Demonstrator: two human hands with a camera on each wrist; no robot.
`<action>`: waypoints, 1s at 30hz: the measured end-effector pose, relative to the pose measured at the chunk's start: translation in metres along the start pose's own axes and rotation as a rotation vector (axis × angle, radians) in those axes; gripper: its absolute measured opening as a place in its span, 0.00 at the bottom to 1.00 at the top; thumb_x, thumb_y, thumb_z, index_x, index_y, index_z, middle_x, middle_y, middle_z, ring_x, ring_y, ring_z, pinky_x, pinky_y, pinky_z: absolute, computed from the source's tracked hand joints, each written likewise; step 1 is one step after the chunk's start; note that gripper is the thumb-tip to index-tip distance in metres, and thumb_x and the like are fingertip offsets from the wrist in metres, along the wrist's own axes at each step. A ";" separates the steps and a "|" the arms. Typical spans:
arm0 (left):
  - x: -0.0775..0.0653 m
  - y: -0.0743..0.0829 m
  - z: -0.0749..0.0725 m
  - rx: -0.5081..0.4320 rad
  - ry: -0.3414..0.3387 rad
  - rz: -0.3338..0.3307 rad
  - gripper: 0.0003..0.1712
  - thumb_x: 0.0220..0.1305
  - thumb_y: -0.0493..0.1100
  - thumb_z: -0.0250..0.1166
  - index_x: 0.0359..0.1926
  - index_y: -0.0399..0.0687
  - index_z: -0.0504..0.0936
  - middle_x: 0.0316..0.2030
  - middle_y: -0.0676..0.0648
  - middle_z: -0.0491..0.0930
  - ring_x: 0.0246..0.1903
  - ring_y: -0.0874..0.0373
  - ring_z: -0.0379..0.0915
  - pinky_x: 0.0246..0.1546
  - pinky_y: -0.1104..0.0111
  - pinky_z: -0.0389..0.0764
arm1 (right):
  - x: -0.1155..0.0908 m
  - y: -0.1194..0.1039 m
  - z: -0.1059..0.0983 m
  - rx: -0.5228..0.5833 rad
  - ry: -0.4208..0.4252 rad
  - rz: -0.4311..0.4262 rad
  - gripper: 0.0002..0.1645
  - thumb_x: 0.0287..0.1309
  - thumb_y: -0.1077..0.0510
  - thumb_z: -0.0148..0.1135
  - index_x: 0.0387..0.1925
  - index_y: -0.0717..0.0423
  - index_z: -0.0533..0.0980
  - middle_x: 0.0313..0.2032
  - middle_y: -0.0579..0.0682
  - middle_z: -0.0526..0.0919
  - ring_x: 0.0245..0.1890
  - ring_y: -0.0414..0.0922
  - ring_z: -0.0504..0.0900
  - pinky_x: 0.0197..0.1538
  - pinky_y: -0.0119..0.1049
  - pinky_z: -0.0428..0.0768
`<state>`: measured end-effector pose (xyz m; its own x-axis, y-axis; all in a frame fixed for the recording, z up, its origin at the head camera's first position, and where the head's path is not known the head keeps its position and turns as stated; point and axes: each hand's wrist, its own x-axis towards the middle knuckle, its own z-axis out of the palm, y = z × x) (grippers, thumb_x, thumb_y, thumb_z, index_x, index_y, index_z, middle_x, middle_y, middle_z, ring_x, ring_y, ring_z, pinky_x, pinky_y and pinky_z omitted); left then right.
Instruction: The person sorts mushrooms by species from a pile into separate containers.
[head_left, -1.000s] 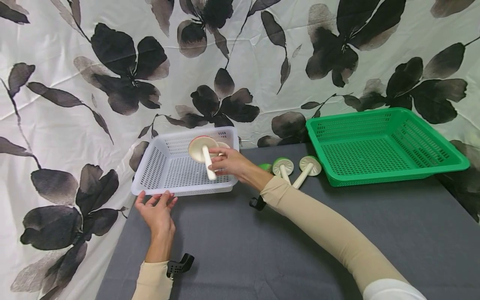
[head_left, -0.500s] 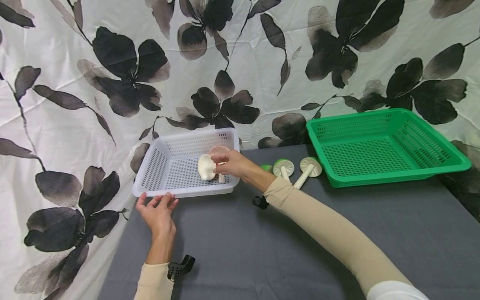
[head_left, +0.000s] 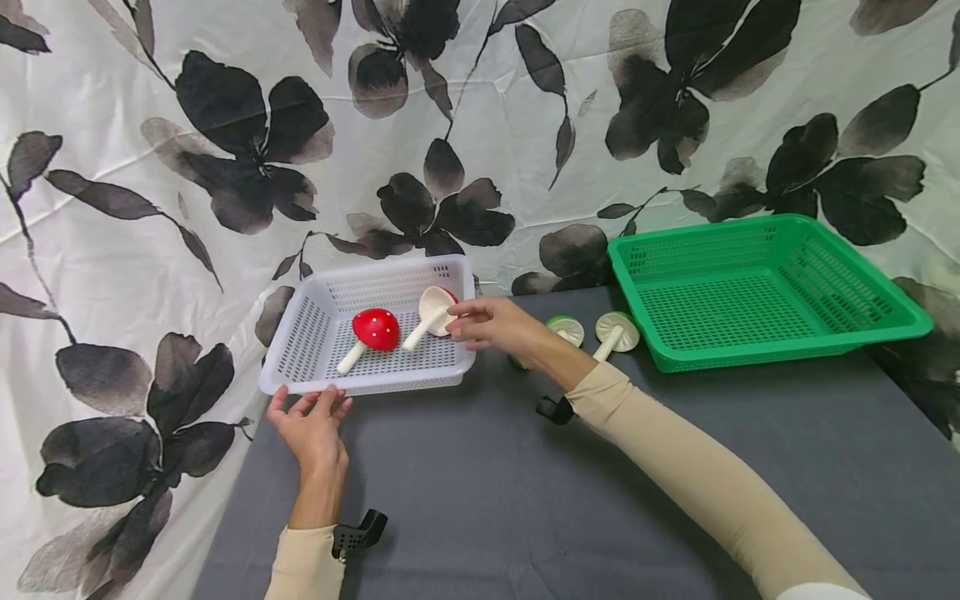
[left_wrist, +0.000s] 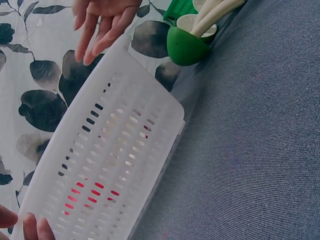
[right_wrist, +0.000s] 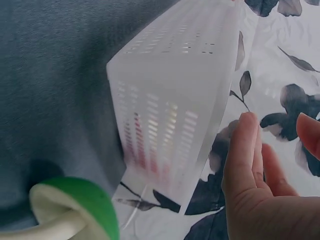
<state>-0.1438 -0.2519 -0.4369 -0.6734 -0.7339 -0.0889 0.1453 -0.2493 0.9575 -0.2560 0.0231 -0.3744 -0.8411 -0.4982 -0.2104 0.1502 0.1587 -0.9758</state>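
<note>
My left hand [head_left: 311,425] holds the front rim of a white perforated basket [head_left: 300,354] near its left corner; in the left wrist view its fingertips [left_wrist: 37,229] lie on both sides of the rim. Inside the basket lie two toy mushrooms: a red-capped mushroom with white dots [head_left: 376,330] and another mushroom [head_left: 433,312], its pale underside up. My right hand [head_left: 495,327] hovers over the basket's right end, overlapping the second mushroom's cap in the head view. Nothing shows between its fingers and thumb in the right wrist view, where they stand apart.
Green-capped toy mushrooms [head_left: 618,333] lie on the grey cloth-covered table [head_left: 480,492] between the baskets, partly hidden by my right arm. A green perforated basket [head_left: 795,348] stands at the right. Behind the table hangs a floral curtain [head_left: 540,108].
My right hand turned the red-capped mushroom over, released it into the white basket and drew back right. The second mushroom now shows beside it. My left hand stayed on the rim.
</note>
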 end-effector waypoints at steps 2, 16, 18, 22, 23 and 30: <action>0.000 0.000 0.000 -0.001 0.003 0.003 0.45 0.63 0.27 0.67 0.70 0.53 0.50 0.45 0.45 0.66 0.34 0.56 0.82 0.34 0.67 0.89 | -0.004 0.001 -0.004 0.029 0.003 0.002 0.31 0.63 0.57 0.71 0.66 0.53 0.74 0.57 0.55 0.84 0.56 0.47 0.83 0.59 0.46 0.83; 0.000 0.001 0.000 0.036 0.000 -0.004 0.45 0.64 0.29 0.68 0.70 0.54 0.50 0.46 0.45 0.68 0.35 0.56 0.83 0.34 0.68 0.89 | -0.031 0.008 -0.030 0.167 -0.047 -0.064 0.29 0.71 0.61 0.60 0.70 0.61 0.68 0.59 0.61 0.81 0.60 0.56 0.81 0.65 0.53 0.78; 0.000 0.001 0.000 0.037 0.001 -0.004 0.45 0.64 0.29 0.68 0.70 0.55 0.50 0.46 0.45 0.68 0.35 0.56 0.83 0.34 0.68 0.89 | -0.034 0.008 -0.033 0.162 -0.045 -0.064 0.29 0.71 0.60 0.61 0.70 0.60 0.68 0.60 0.61 0.81 0.60 0.56 0.82 0.65 0.53 0.78; 0.000 0.001 0.000 0.039 0.000 -0.006 0.45 0.64 0.29 0.68 0.71 0.55 0.49 0.46 0.45 0.68 0.35 0.56 0.83 0.34 0.68 0.89 | -0.041 0.008 -0.039 0.153 -0.038 -0.072 0.29 0.71 0.60 0.60 0.70 0.59 0.68 0.60 0.63 0.80 0.60 0.55 0.82 0.65 0.54 0.77; 0.000 0.001 0.000 0.041 0.001 -0.007 0.45 0.64 0.29 0.68 0.71 0.55 0.49 0.46 0.45 0.68 0.35 0.56 0.83 0.34 0.68 0.89 | -0.043 0.009 -0.041 0.155 -0.037 -0.076 0.29 0.71 0.60 0.60 0.70 0.59 0.68 0.61 0.63 0.80 0.60 0.55 0.82 0.65 0.55 0.77; 0.001 0.001 -0.001 0.039 0.002 -0.012 0.45 0.65 0.30 0.68 0.70 0.55 0.49 0.46 0.45 0.68 0.35 0.56 0.83 0.35 0.68 0.89 | -0.053 0.012 -0.049 0.155 -0.017 -0.074 0.29 0.71 0.60 0.61 0.70 0.58 0.68 0.61 0.65 0.79 0.60 0.54 0.82 0.63 0.52 0.80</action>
<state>-0.1435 -0.2531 -0.4358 -0.6731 -0.7327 -0.1008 0.1088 -0.2329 0.9664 -0.2352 0.0928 -0.3718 -0.8439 -0.5185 -0.1377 0.1681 -0.0119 -0.9857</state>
